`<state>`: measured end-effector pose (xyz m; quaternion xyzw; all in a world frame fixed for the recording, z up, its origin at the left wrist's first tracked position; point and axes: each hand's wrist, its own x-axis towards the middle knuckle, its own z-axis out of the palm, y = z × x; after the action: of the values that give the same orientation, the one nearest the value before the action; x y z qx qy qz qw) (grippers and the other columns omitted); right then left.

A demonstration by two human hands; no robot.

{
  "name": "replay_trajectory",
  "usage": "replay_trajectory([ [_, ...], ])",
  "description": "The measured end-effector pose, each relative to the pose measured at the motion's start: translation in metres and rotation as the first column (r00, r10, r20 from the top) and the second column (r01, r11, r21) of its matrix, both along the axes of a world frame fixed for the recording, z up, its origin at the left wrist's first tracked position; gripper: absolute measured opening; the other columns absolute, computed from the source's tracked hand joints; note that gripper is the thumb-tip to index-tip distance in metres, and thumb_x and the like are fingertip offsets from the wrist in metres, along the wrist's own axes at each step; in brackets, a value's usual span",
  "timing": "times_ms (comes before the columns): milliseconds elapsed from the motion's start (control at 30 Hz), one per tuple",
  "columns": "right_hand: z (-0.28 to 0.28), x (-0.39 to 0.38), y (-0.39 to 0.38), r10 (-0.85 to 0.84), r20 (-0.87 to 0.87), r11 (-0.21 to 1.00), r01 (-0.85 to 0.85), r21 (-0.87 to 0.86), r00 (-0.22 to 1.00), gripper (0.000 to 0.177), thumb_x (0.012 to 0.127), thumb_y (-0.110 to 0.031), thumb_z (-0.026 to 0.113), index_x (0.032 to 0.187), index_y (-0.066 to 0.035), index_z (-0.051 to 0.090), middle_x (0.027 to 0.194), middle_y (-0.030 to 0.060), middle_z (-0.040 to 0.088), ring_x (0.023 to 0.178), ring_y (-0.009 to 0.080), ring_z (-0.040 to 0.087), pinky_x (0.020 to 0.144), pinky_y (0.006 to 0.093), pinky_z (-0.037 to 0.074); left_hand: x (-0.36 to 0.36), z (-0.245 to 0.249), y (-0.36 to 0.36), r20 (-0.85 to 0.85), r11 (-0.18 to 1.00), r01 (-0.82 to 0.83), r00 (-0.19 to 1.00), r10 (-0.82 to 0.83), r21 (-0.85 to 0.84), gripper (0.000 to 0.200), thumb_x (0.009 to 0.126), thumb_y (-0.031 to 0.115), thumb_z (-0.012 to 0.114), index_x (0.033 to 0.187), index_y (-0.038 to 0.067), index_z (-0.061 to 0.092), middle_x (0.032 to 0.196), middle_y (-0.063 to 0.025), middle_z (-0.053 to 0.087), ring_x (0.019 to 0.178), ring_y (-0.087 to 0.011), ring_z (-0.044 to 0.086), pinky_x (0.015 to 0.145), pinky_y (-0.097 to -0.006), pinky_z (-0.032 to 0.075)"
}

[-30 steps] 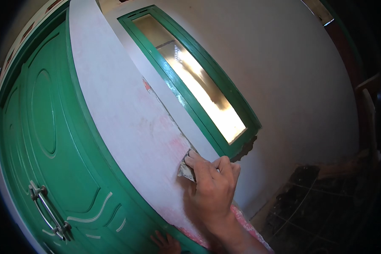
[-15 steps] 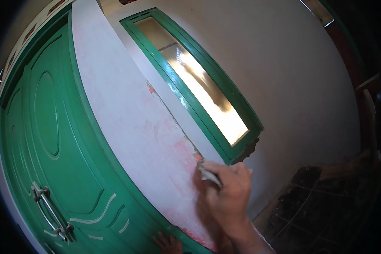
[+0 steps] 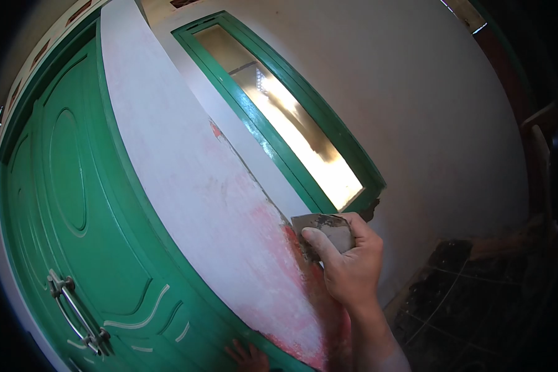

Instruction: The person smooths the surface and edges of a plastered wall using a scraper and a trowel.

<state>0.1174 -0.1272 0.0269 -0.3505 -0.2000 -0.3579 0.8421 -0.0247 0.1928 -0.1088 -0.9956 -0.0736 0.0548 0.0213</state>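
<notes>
My right hand point(image 3: 350, 251) grips a flat grey scraper-like plate point(image 3: 332, 230) with dark smears, thumb on its face. The plate's edge is at the corner of the white wall strip point(image 3: 186, 167), beside a reddish bare patch point(image 3: 297, 248). Another red patch point(image 3: 216, 129) shows higher along the same cracked edge. Low in the view, my left hand point(image 3: 248, 358) rests with spread fingers against the lower part of the green door point(image 3: 74, 180); its wrist is cut off by the frame.
A green-framed window point(image 3: 279, 118) with bright glass is set in the wall right of the strip. The door has a metal handle point(image 3: 77, 313). Dark floor tiles point(image 3: 437, 291) lie at the lower right, near wooden pieces point(image 3: 539, 130).
My right hand has shifted slightly right and turned, so the plate's flat face now shows. More of the reddish patch is uncovered. My left hand stays in place.
</notes>
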Motion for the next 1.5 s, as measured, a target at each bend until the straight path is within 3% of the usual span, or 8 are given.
replay_trajectory([
  [367, -0.012, 0.022, 0.003, -0.033, -0.006, 0.99, 0.034, 0.139, 0.999, 0.015, 0.097, -0.01, 0.083, 0.106, 0.0, 0.077, 0.09, 0.0087, 0.081, 0.078, 0.0118, 0.072, 0.074, 0.0288, 0.057, 0.003, -0.006, 0.001, -0.014, 0.999, -0.019, 1.0, 0.019, 0.042, 0.115, 0.094, 0.059, 0.072, 0.166, -0.015, 0.023, 0.173, -0.0467, -0.007, 0.156, -0.0698, -0.02, 0.115, -0.0862, -0.018],
  [600, -0.009, 0.02, 0.019, -0.272, 0.096, 0.959, 0.278, -0.056, 0.957, 0.024, 0.092, 0.0, 0.078, 0.115, -0.005, 0.078, 0.102, 0.0157, 0.083, 0.085, 0.0302, 0.081, 0.078, 0.0409, 0.063, 0.002, -0.002, 0.0, -0.034, 0.998, -0.028, 0.999, 0.029, 0.051, 0.113, 0.093, 0.06, 0.073, 0.168, -0.01, 0.026, 0.175, -0.0444, -0.008, 0.156, -0.0694, -0.021, 0.115, -0.0867, -0.016],
  [867, -0.008, 0.025, 0.023, -0.44, 0.203, 0.864, 0.474, -0.17, 0.875, 0.036, 0.085, 0.003, 0.072, 0.117, -0.01, 0.082, 0.107, 0.0127, 0.082, 0.099, 0.0348, 0.078, 0.087, 0.0436, 0.061, 0.003, 0.0, -0.005, 0.001, 0.998, -0.05, 0.999, 0.05, 0.021, 0.12, 0.091, 0.064, 0.074, 0.171, -0.008, 0.02, 0.175, -0.0427, -0.013, 0.155, -0.0686, -0.024, 0.115, -0.0874, -0.015],
  [900, -0.007, 0.026, 0.022, -0.43, 0.213, 0.869, 0.466, -0.166, 0.877, 0.035, 0.086, 0.003, 0.072, 0.116, -0.01, 0.082, 0.108, 0.0126, 0.082, 0.1, 0.0347, 0.077, 0.089, 0.0439, 0.06, 0.005, -0.016, 0.013, 0.187, 0.948, 0.113, 0.967, -0.174, 0.296, 0.121, 0.091, 0.064, 0.074, 0.171, -0.008, 0.019, 0.175, -0.0425, -0.014, 0.156, -0.0684, -0.024, 0.115, -0.0873, -0.015],
  [967, -0.007, 0.025, 0.016, -0.351, 0.234, 0.892, 0.4, -0.212, 0.907, 0.035, 0.086, 0.003, 0.07, 0.116, -0.009, 0.082, 0.109, 0.013, 0.082, 0.101, 0.0351, 0.077, 0.091, 0.0444, 0.06, 0.009, -0.059, 0.062, 0.304, 0.569, 0.198, 0.684, -0.663, 0.798, 0.122, 0.091, 0.066, 0.073, 0.172, -0.006, 0.017, 0.175, -0.0421, -0.015, 0.156, -0.0679, -0.024, 0.115, -0.0873, -0.015],
  [1033, -0.01, 0.026, 0.011, -0.272, 0.241, 0.912, 0.33, -0.244, 0.931, 0.035, 0.086, 0.004, 0.069, 0.116, -0.008, 0.082, 0.109, 0.0138, 0.082, 0.102, 0.0356, 0.076, 0.093, 0.0444, 0.059, 0.009, -0.014, 0.011, 0.123, 0.928, 0.072, 0.985, -0.124, 0.365, 0.124, 0.09, 0.067, 0.073, 0.173, -0.006, 0.015, 0.175, -0.0421, -0.015, 0.156, -0.0684, -0.024, 0.115, -0.0874, -0.015],
  [1067, -0.012, 0.028, 0.008, -0.235, 0.239, 0.922, 0.294, -0.253, 0.942, 0.034, 0.087, 0.004, 0.068, 0.116, -0.008, 0.082, 0.109, 0.0144, 0.082, 0.101, 0.0357, 0.076, 0.093, 0.0441, 0.059, 0.009, 0.002, -0.006, -0.09, 0.983, -0.113, 0.988, 0.126, 0.142, 0.125, 0.09, 0.067, 0.073, 0.173, -0.005, 0.015, 0.175, -0.0421, -0.016, 0.156, -0.0686, -0.024, 0.115, -0.0874, -0.015],
  [1500, -0.007, 0.038, 0.013, -0.068, 0.303, 0.97, 0.135, -0.204, 0.951, 0.031, 0.092, 0.002, 0.071, 0.121, -0.005, 0.081, 0.109, 0.0172, 0.079, 0.099, 0.0363, 0.075, 0.092, 0.0429, 0.058, 0.006, -0.011, 0.009, -0.043, 0.987, -0.047, 0.998, 0.055, 0.151, 0.12, 0.092, 0.07, 0.069, 0.17, -0.007, 0.022, 0.175, -0.043, -0.01, 0.155, -0.0709, -0.02, 0.115, -0.0885, -0.012],
])
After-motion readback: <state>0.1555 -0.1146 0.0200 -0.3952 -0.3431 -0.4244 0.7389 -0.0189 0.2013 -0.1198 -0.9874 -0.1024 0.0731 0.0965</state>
